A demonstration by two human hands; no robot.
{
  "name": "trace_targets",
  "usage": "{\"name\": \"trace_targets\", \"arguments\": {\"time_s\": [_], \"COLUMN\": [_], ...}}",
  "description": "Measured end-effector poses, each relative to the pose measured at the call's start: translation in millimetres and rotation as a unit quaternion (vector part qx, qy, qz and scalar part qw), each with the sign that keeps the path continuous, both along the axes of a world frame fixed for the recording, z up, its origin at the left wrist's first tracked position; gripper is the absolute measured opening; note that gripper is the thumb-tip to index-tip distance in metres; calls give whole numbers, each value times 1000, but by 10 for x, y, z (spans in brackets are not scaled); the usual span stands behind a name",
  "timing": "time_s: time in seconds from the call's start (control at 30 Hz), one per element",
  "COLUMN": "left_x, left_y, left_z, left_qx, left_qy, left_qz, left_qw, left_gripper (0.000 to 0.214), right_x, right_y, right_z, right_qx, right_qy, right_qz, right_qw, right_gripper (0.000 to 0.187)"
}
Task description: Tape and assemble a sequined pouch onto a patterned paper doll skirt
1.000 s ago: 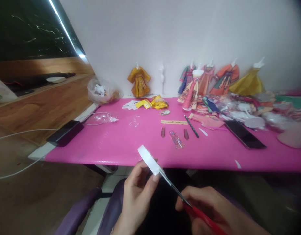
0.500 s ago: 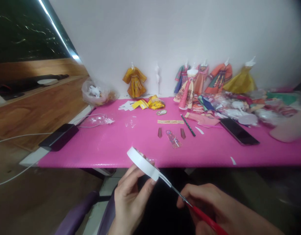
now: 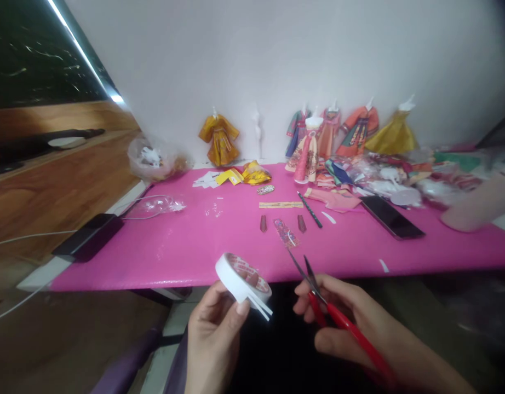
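My left hand [image 3: 215,328] grips a roll of white tape [image 3: 233,278] in front of the table edge, thumb pressed on its outer face. The roll's free end is slit lengthwise into narrow strips [image 3: 258,306] that point down to the right. In my right hand [image 3: 343,312] are red-handled scissors [image 3: 351,328], their blades parted and aimed up to the left, apart from the tape. Beyond the blade tips lies a patterned fabric strip [image 3: 285,233] between two small dark red pointed pieces, one of them the left piece [image 3: 263,223].
On the pink table [image 3: 154,257] lie a dark pen [image 3: 310,209], a phone [image 3: 391,217], a beige strip [image 3: 280,205] and white scraps. Small dressed figures, such as one in a yellow robe [image 3: 218,137], stand along the wall. A black box [image 3: 88,236] with cables sits left.
The scissors have come away from the tape's end, and their blades have parted. The roll has turned, showing its printed inner ring. The view has shifted slightly right.
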State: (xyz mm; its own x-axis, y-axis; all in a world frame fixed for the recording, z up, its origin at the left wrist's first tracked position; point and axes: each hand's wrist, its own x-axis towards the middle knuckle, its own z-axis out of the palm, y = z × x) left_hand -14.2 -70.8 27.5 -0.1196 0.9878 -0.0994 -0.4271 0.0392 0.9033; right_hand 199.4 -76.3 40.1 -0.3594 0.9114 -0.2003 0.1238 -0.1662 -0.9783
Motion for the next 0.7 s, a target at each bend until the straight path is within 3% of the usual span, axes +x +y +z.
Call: {"name": "trace_targets", "arguments": {"time_s": [0.13, 0.3, 0.53, 0.7], "left_x": [107, 228, 241, 91], "left_y": [12, 43, 66, -30], "left_z": [-28, -60, -147, -159], "left_qx": [-22, -56, -72, -68], "left_qy": [-97, -165, -193, -104], "left_qz": [-78, -129, -174, -219], "left_qw": [992, 976, 963, 968], "left_gripper": [22, 19, 19, 25], "right_x": [-147, -284, -252, -160], "right_y": [32, 48, 75, 138], "right_z": [-80, -171, -348, -321], "right_qx": [103, 232, 266, 223], "right_qy": [-45, -95, -91, 13], "right_qz": [-64, -102, -154, -172], "right_qw": [992, 963, 947, 959], "right_gripper": [53, 34, 33, 30]}}
